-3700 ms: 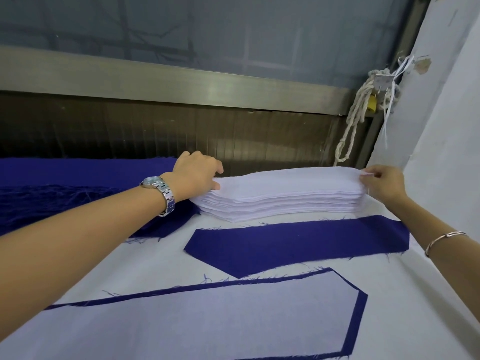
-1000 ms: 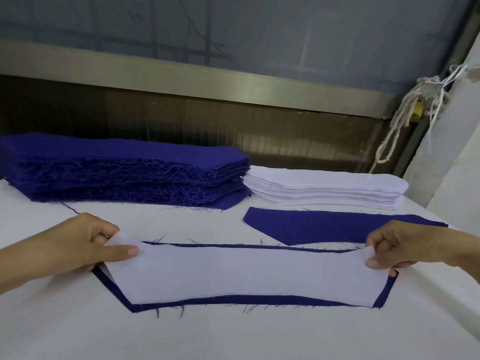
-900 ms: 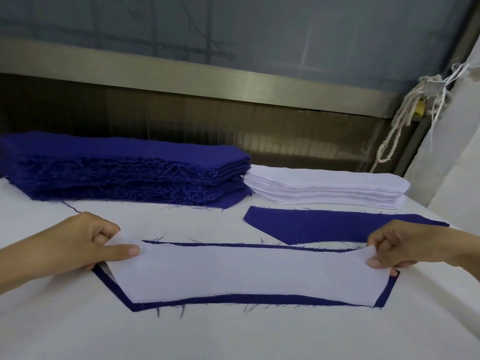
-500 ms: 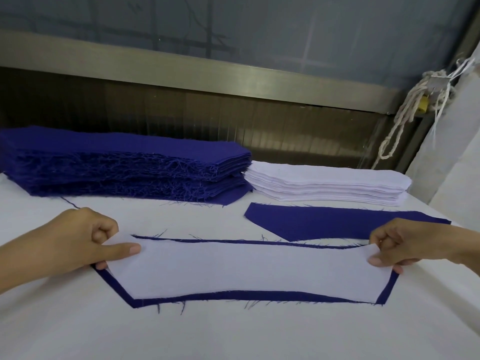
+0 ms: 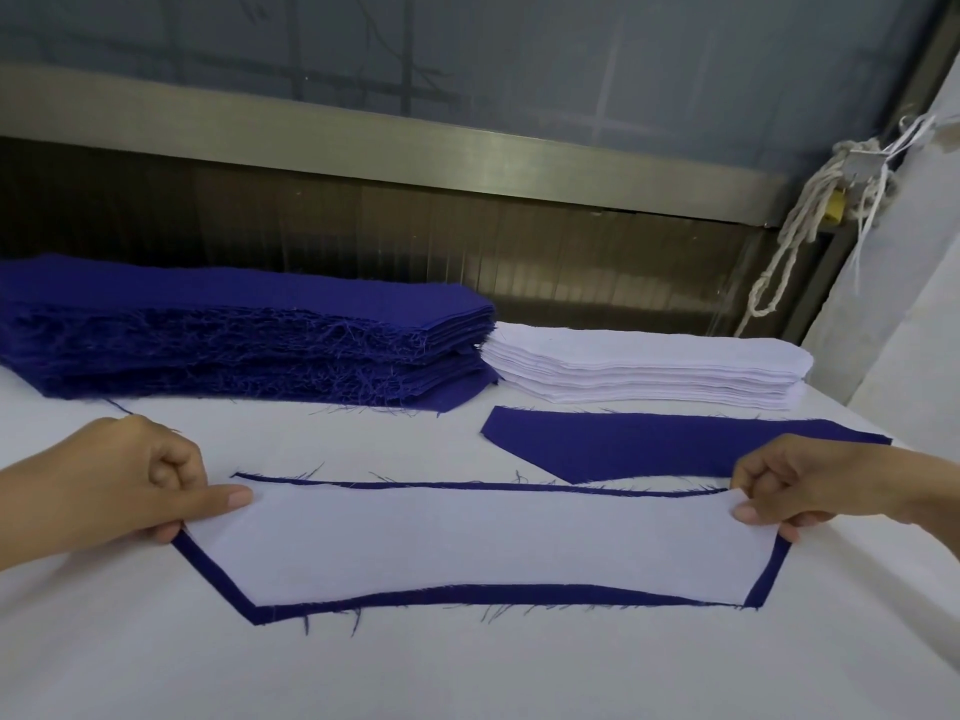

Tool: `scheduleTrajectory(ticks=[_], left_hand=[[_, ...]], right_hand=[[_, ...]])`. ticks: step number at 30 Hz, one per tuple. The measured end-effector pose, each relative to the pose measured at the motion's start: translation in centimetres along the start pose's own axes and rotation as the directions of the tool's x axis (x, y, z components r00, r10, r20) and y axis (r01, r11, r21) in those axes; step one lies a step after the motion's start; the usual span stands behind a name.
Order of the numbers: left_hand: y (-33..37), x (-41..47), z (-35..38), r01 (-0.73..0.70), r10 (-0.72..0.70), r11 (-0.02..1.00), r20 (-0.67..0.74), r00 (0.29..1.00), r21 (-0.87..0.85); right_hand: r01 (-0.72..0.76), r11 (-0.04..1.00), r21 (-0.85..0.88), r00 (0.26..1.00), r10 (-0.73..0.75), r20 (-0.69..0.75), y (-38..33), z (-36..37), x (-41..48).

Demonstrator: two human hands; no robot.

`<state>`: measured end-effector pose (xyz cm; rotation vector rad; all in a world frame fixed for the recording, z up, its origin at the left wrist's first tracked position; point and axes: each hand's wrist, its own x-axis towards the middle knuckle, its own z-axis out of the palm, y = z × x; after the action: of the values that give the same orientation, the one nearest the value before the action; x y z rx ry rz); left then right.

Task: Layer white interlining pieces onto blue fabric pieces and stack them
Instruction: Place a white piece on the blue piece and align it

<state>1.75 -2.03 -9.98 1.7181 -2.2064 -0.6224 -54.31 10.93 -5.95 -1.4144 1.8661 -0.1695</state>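
The left hand (image 5: 130, 485) and the right hand (image 5: 810, 491) each pinch one short end of the white interlining piece (image 5: 483, 548), thumb on top and the other fingers curled. The piece lies on a blue fabric piece (image 5: 218, 569) on the table (image 5: 467, 667), with blue showing as a narrow border. The interlining looks thin, light and limp, so it will likely sag or slide, and the blue edges fray. Holding both ends lightly taut seems the safest grip.

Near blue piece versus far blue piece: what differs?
The near blue piece is covered by white interlining, only its border showing; the far blue piece is bare. The left hand and right hand pinch interlining over the near piece; neither grips the far piece. Both lie flat.
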Motion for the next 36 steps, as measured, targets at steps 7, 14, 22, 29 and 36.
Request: scheduleTrajectory(ticks=[7, 14, 22, 29, 36], left_hand=[[0.2, 0.1, -0.3, 0.052, -0.051, 0.998, 0.036, 0.998, -0.023], [-0.2, 0.3, -1.4, 0.126, -0.124, 0.992, 0.073, 0.99, -0.03], [-0.7, 1.0, -2.4, 0.074, -0.058, 0.989, -0.128, 0.99, 0.124], [1.3, 1.3, -4.8, -0.205, 0.271, 0.963, -0.618, 0.738, 0.177], [2.4, 4.9, -8.0, -0.213, 0.297, 0.955, -0.638, 0.71, 0.208]], right_hand=[[0.025, 1.0, -0.001, 1.0, -0.025, 0.005, 0.4, -0.1, 0.2], [0.024, 0.999, -0.04, 1.0, -0.024, 0.006, 1.5, -0.6, 1.2], [-0.006, 0.99, -0.138, 0.994, -0.009, -0.112, 3.0, -1.6, 2.3], [0.034, 0.998, -0.053, 0.925, -0.052, -0.377, -4.2, -0.5, 3.7], [0.252, 0.963, -0.093, 0.806, -0.263, -0.531, -15.3, 1.9, 6.5]])
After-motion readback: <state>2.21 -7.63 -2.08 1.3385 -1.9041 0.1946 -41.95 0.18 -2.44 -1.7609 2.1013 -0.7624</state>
